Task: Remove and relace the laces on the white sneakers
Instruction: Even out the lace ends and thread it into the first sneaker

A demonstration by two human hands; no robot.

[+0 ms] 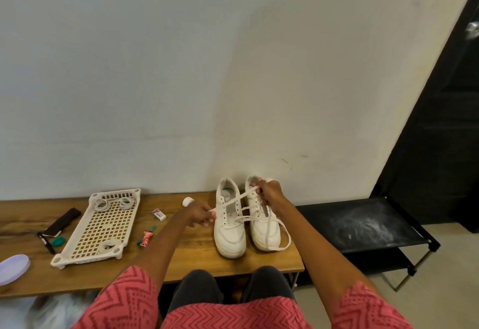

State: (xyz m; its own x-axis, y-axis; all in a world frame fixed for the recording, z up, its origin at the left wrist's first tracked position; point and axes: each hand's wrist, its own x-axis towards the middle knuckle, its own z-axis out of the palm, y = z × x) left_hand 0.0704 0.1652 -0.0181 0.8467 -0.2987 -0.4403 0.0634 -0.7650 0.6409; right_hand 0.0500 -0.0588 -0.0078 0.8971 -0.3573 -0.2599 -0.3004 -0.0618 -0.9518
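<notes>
Two white sneakers stand side by side on the wooden table (197,253), toes toward me. The left sneaker (229,225) has bare eyelets. The right sneaker (264,220) carries a white lace (278,235) whose loose end loops down past its toe. My left hand (201,215) pinches one lace end just left of the left sneaker, the lace stretching across that shoe. My right hand (269,193) grips the lace near the right sneaker's collar.
A white perforated tray (103,225) with coiled laces lies to the left. Near it are an eraser box (158,214), a small white roll (188,201), a red-green tube (146,235), a black strap (63,221), a marker and a lilac lid (13,269). A black rack (363,225) stands right of the table.
</notes>
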